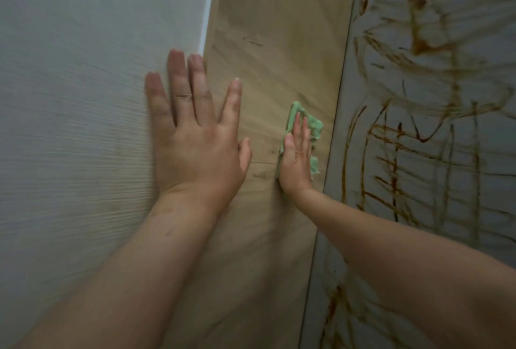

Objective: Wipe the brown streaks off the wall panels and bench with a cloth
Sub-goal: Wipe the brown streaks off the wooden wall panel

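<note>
- A pale, fine-grained wall panel [83, 97] filled the left side of the view.
- A grey panel [485, 50] took up the right side, covered from top to bottom in looping and criss-crossing brown streaks [418, 44].
- Between them ran a tan wood-look panel [279, 27], with a white strip along its upper left edge and a dark seam along its right edge.
- The left hand [195, 147] lay flat with its fingers straight and spread, holding nothing, across the join between the pale panel and the tan one.
- The right hand [297, 164] pressed flat with straight fingers on a green cloth [314, 125].
- The cloth lay crumpled against the tan panel, just beside the dark seam, showing above and to the right of the fingers.
- A few short dark marks [252, 41] sat higher on the tan panel, and a faint smudge [255, 174] lay between the two hands.
</note>
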A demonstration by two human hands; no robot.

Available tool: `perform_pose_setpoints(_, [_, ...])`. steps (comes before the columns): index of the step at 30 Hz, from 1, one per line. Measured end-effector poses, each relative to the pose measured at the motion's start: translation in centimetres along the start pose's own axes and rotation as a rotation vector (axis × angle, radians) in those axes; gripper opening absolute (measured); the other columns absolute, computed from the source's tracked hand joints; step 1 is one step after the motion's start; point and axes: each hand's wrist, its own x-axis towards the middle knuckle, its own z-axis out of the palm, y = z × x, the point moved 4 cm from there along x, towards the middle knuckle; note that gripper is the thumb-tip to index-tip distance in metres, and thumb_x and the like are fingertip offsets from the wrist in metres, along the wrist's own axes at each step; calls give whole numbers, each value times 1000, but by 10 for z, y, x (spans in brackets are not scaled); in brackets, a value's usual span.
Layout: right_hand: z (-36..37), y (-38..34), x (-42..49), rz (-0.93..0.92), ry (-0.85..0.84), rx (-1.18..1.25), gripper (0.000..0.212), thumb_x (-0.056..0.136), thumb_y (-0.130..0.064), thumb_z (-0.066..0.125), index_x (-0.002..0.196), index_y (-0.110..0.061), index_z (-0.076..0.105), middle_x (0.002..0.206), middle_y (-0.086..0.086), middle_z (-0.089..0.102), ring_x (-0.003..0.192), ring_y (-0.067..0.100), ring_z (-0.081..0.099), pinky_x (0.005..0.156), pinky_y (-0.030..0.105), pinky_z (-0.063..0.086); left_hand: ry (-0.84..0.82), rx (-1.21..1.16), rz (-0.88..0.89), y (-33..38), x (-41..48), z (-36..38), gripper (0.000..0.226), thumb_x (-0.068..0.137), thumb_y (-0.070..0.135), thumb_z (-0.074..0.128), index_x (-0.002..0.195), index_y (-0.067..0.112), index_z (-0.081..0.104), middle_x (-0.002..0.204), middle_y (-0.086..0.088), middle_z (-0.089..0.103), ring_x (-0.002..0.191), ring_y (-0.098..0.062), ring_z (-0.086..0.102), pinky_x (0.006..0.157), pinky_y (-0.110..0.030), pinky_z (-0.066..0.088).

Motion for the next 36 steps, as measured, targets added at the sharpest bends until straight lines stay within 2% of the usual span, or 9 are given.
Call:
perform_pose_setpoints(8, [-20,87,50,330,95,92,52,113,-40,18,164,-40,8,173,-12,2,159,11,0,127,45,-3,21,-33,31,0,1,0,80,98,61,42,165,24,16,165,-36,-7,153,-52,-10,117,-68,-12])
perform_pose_setpoints(11, [-24,93,55,458,65,99,53,114,-37,16,166,-30,6,174,-5,0,160,14,-2,127,38,-2,-32,9,-11,7,3,-3,84,99,63,40,165,25,7,164,-37,-13,152,-53,-14,117,-68,-12])
perform_pose_setpoints(16, [-26,100,56,524,52,136,54,114,-39,14,166,-32,3,174,-7,0,160,15,0,129,42,2,-80,66,-21,10,5,-1,111,86,82,45,165,21,-4,160,-41,-19,151,-56,-15,113,-70,-12])
perform_pose_setpoints(22, [-32,123,81,584,131,177,54,114,-38,12,166,-28,3,174,-3,-1,160,17,-1,126,38,1,-59,32,-12,11,4,2,108,87,79,47,165,20,0,160,-42,-16,151,-57,-12,114,-71,-9])
perform_pose_setpoints(26, [-30,112,69,672,232,255,57,109,-52,23,164,-38,17,173,-3,7,158,23,12,126,44,12,-74,6,-15,9,4,-3,108,87,77,51,165,20,3,160,-42,-13,152,-57,-9,114,-71,-9])
perform_pose_setpoints(28, [-26,124,66,705,234,316,80,90,-75,25,162,-42,24,171,-5,20,157,22,21,127,47,19,-79,14,-21,9,4,-4,108,88,76,50,165,19,3,160,-43,-13,151,-57,-10,114,-71,-9])
perform_pose_setpoints(30, [-21,117,47,759,225,332,87,84,-79,24,162,-40,26,171,-7,22,157,20,22,127,48,17,-86,16,-16,9,5,-4,108,88,76,51,165,18,2,160,-43,-13,151,-57,-9,114,-71,-9])
perform_pose_setpoints(32, [-11,57,9,671,148,276,60,108,-53,23,165,-37,13,173,-7,7,159,15,8,128,45,5,-88,2,-22,9,6,-6,110,86,77,53,165,19,3,160,-42,-13,152,-57,-9,113,-71,-9])
perform_pose_setpoints(36, [0,-1,-19,169,-13,182,53,114,-36,18,163,-42,1,172,-17,-10,155,1,-12,123,30,-7,-87,18,-30,8,7,-5,109,87,77,51,165,19,2,160,-42,-15,151,-57,-10,113,-71,-10])
